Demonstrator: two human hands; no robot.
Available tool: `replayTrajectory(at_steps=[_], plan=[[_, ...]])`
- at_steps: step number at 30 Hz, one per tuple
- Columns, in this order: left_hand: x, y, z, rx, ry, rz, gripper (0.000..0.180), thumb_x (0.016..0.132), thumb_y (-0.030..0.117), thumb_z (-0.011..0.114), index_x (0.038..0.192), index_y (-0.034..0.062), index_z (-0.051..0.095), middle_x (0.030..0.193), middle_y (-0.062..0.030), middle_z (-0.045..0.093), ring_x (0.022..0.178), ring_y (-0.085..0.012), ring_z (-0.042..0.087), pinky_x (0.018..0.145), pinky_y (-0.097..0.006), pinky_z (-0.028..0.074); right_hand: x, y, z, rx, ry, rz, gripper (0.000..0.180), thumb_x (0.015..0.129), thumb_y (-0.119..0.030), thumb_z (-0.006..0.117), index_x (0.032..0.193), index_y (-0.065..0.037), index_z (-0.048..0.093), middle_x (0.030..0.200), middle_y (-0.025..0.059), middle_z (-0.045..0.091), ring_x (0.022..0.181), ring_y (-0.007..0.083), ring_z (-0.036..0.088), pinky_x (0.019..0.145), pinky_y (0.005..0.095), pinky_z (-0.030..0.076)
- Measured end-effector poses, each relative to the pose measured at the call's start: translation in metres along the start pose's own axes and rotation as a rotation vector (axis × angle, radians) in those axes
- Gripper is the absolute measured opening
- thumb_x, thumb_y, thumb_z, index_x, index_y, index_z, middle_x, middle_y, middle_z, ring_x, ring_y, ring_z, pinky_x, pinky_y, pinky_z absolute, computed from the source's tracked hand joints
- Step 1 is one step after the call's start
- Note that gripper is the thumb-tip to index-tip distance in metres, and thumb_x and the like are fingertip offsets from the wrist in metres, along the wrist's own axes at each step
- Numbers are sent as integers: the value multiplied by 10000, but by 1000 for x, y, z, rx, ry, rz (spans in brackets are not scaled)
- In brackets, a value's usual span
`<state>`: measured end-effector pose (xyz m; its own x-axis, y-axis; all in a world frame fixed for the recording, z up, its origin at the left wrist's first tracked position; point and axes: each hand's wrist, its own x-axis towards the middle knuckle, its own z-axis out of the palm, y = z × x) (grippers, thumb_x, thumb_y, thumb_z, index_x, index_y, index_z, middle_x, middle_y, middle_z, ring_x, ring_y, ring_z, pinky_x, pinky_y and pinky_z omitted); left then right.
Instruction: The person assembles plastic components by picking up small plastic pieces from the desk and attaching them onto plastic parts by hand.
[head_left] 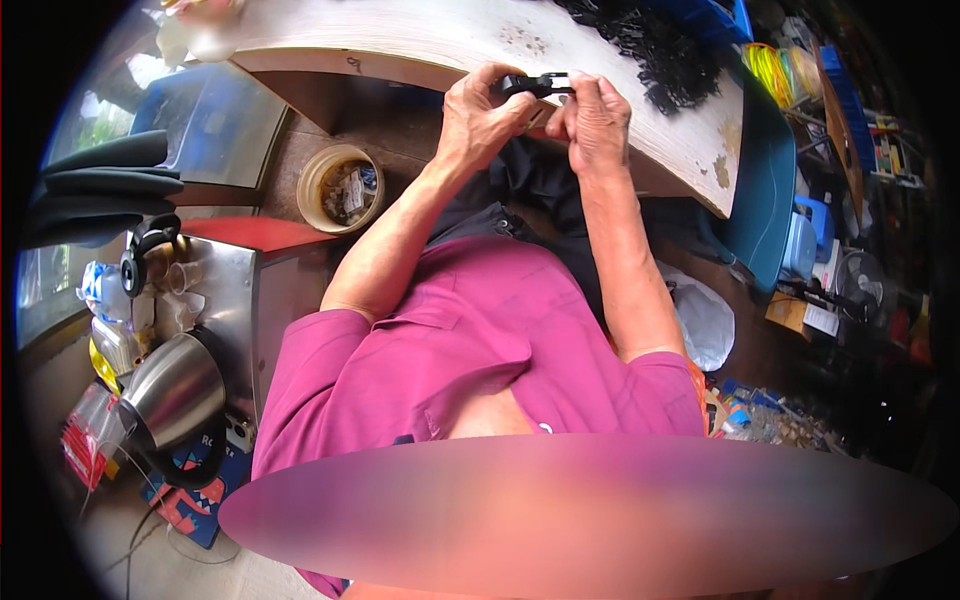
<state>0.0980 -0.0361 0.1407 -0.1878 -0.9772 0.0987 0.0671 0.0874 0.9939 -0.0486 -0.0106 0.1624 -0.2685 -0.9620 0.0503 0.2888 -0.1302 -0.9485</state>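
Just over the front edge of a worn white table (450, 38), both hands hold one small black part (538, 85). It has a thicker rounded left end and a narrow slot, bright inside, toward the right; its exact kind I cannot make out. My left hand (478, 120) grips the thick end between thumb and fingers. With thumb and forefinger, my right hand (598, 125) pinches the slotted end, its other fingers curled. A heap of black pieces (670, 60) lies on the table beyond my right hand, too tangled to tell apart.
A round tub (308, 196) with scraps stands on the floor left of my legs. Far left, a steel kettle (178, 390) sits among cups and packets. A teal bin (768, 190) stands beside the table's right end, and a white plastic bag (700, 318) lies near my right elbow.
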Motion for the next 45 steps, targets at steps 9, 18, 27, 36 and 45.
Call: replayTrajectory(at_steps=[9,18,27,36,45], plan=[[-7,2,9,356,-66,153,318,771,229,675,1015,25,667,853,-191,697,757,-291,701,719,-366,544,-11,9,-16,2,-22,-6,268,917,-195,633,727,-44,517,556,39,544,383,106,472,358,282,459],[-15,10,14,542,-103,243,286,782,204,641,1000,21,654,831,-213,688,802,-355,691,723,-406,539,-25,14,-16,-6,16,-13,255,923,-195,625,744,-50,515,579,41,542,402,107,474,368,288,474],[-12,-7,22,216,-65,28,308,814,275,706,931,-8,673,708,-126,673,596,-161,643,611,-300,518,-30,20,-20,-15,77,101,278,930,-233,628,766,-39,514,636,32,523,414,111,482,353,277,482],[-16,-4,34,-61,-43,-64,157,912,135,664,922,-20,641,717,-54,642,577,-84,588,505,-227,492,-37,8,-31,-100,132,314,534,905,-476,616,910,52,534,641,83,528,402,159,528,353,326,513],[-18,-9,47,-156,-120,-148,133,913,120,657,902,-5,616,720,-45,630,547,-74,556,496,-214,471,-43,26,-45,42,107,113,386,947,-382,595,874,-4,575,613,37,523,388,105,476,337,306,477]])
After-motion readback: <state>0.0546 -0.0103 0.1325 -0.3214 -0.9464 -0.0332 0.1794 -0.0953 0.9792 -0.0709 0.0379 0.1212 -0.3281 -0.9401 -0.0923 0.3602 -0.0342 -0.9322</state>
